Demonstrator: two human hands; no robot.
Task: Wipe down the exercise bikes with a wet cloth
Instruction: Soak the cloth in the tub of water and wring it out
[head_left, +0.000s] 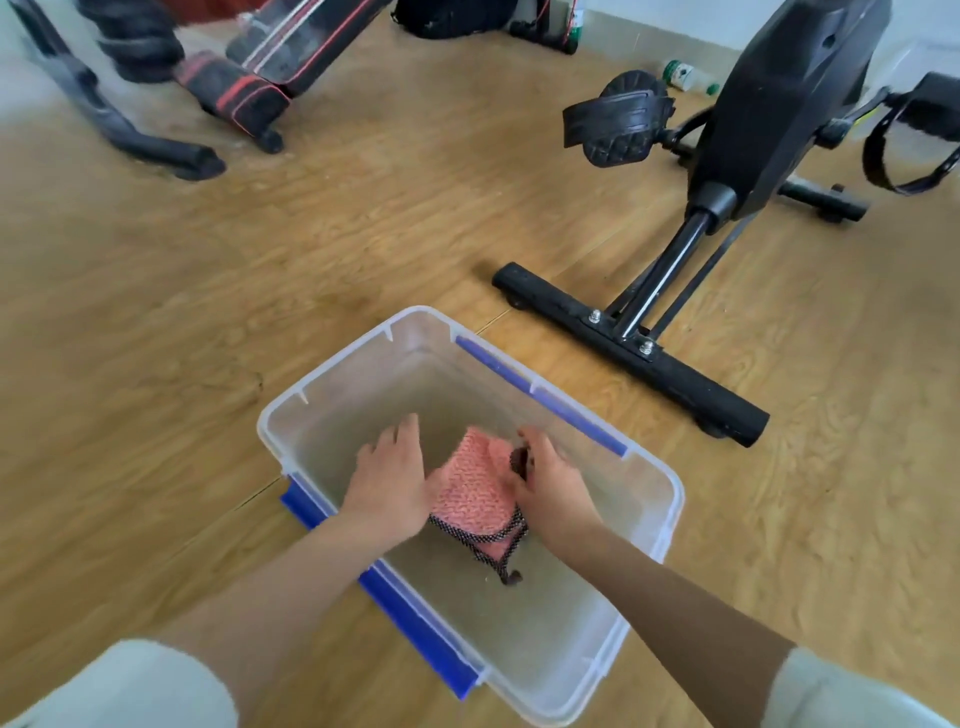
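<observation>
Head | cloth (475, 493) long axis far-to-near | left hand (387, 480) spread | right hand (550, 483) pinching cloth edge

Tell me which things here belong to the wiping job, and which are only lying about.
For the job: pink cloth, gripped by the right hand, with the left hand beside it; clear tub; exercise bike.
Lying about: green-and-white bottle; black bag.

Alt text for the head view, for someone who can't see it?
A pink cloth is held inside a clear plastic bin on a wooden floor: the right hand pinches its dark edge, the left hand touches its side. A black exercise bike stands beyond.
</observation>
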